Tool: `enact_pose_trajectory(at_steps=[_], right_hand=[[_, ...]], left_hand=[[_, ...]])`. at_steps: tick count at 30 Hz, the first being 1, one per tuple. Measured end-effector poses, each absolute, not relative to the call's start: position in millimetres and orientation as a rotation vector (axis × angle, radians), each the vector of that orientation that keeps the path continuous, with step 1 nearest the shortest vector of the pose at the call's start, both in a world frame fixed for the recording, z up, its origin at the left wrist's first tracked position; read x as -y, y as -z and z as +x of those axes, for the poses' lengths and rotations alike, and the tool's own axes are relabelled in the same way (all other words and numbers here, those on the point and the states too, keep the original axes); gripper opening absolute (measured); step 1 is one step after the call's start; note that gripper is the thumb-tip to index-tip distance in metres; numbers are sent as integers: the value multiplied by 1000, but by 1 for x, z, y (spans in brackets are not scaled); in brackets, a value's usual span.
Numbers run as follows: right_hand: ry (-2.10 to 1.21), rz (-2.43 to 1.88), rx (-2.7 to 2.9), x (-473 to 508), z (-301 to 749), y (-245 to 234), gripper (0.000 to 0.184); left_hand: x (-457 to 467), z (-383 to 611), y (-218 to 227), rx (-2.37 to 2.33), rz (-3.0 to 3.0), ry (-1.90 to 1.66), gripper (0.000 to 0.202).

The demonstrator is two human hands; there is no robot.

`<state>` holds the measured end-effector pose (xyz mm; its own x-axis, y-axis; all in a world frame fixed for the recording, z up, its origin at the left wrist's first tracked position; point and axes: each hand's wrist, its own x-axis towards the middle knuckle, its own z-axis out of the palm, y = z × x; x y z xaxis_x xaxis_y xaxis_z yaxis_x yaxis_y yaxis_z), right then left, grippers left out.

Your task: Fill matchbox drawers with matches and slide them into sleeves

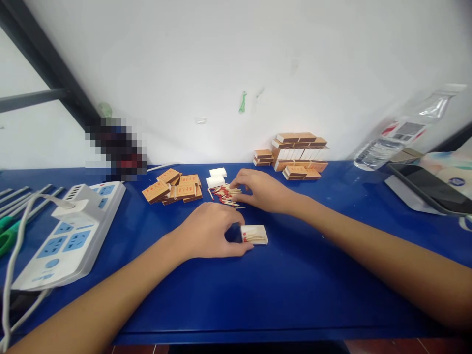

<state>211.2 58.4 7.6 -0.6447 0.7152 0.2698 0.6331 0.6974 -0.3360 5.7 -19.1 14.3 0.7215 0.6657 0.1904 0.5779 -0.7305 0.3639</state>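
1. Pictured on the blue worktop (258,295), nearest the wearer: a small white tray (262,241), open side up, partly filled with matches, red heads toward the left.

2. Clamped on the tray's left end: the grip of the left hand (212,231), thumb at the near edge, forefinger by the far corner.

3. Poised at the loose pile (223,193) of matches beyond the tray: the right hand (263,191), thumb and forefinger by the plain stick ends. Cannot tell, from this angle, of any stick pinched between.

4. Best practice with such thin sticks, in judgement: take only a few at a time, by the plain ends, and square up the tips. Keep heads to the left, to match those in the tray.

5. Also advisable: press the tray lightly, flat on the worktop, sparing its thin-looking walls; keep the thumb out of the opening.

6. Nearby: two more white trays (218,172) just behind the pile, a heap of boxes (186,191) to the left, a neater stack (293,137) to the right against the wall.
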Motion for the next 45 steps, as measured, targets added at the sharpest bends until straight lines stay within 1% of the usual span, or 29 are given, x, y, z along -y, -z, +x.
enact_pose_trajectory(at_steps=[3, 7, 11, 14, 19, 26, 33, 37, 45], right_hand=[[-215, -1121, 2613, -60, 205, -12, 14], [17, -1220, 2750, -54, 199, -20, 19], [276, -1156, 2887, -47, 192, -25, 21], [320, -1119, 2892, -46, 192, -27, 20], [243, -1197, 2846, -46, 217, -27, 23], [-217, -1032, 2740, -15, 244, -38, 24], [-206, -965, 2770, 7, 234, -35, 19], [-334, -990, 2699, 7, 243, -30, 17], [-495, -1005, 2539, 7, 247, -19, 16]], left_hand=[[18, 5, -15, -986, 2652, -438, 31], [16, 4, -16, -993, 2660, -452, 33], [14, 2, -16, -1014, 2654, -450, 32], [11, 1, -16, -1033, 2677, -466, 32], [7, -1, -14, -1124, 2683, -458, 35], [7, 0, -13, -1189, 2685, -456, 36], [7, 0, -13, -1206, 2684, -484, 38], [7, 0, -13, -1184, 2702, -483, 43], [7, 1, -16, -1204, 2656, -444, 38]])
